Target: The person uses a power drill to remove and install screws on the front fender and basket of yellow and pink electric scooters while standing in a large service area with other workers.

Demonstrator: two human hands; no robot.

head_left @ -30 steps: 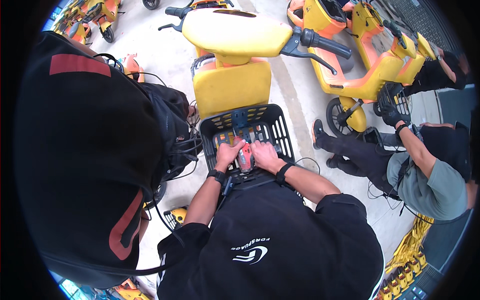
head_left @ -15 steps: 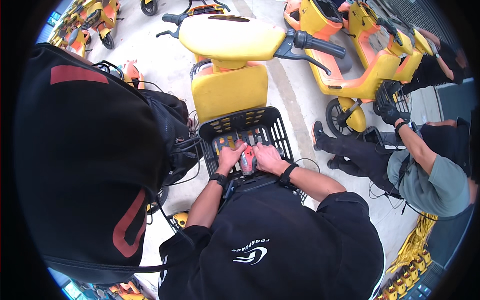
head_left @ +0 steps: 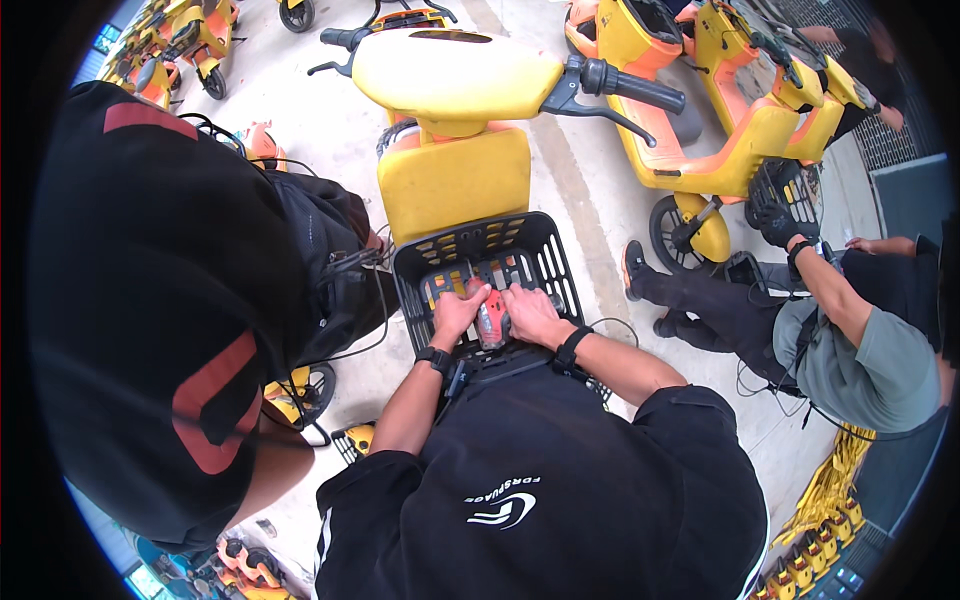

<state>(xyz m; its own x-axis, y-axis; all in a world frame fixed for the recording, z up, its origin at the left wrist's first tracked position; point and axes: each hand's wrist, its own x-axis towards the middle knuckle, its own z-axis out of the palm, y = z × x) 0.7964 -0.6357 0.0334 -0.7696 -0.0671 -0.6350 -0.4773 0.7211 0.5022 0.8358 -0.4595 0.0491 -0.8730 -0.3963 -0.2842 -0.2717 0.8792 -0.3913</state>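
Inside the black basket (head_left: 552, 255) on the front of a yellow scooter lies a red power screwdriver (head_left: 491, 318), a thin bit reaching away from it toward the scooter. My left hand (head_left: 457, 314) is closed on its left side, thumb across the top. From the right, my right hand (head_left: 532, 314) grips it, with thumb and fingers bent close to the red body. Both hands are low in the basket, and the fingertips underneath are hidden. A small round grey part (head_left: 557, 303) shows just right of my right hand.
The scooter's handlebar (head_left: 640, 88) and yellow front panel (head_left: 455, 180) rise beyond the basket. A person in black (head_left: 170, 300) stands close at left, cables hanging beside them. At right, a person in a grey-green shirt (head_left: 850, 350) works at another yellow scooter (head_left: 720, 165).
The person at left has shifted and turned, uncovering a yellow part and a wheel behind them. My hands and the screwdriver stay almost where they were.
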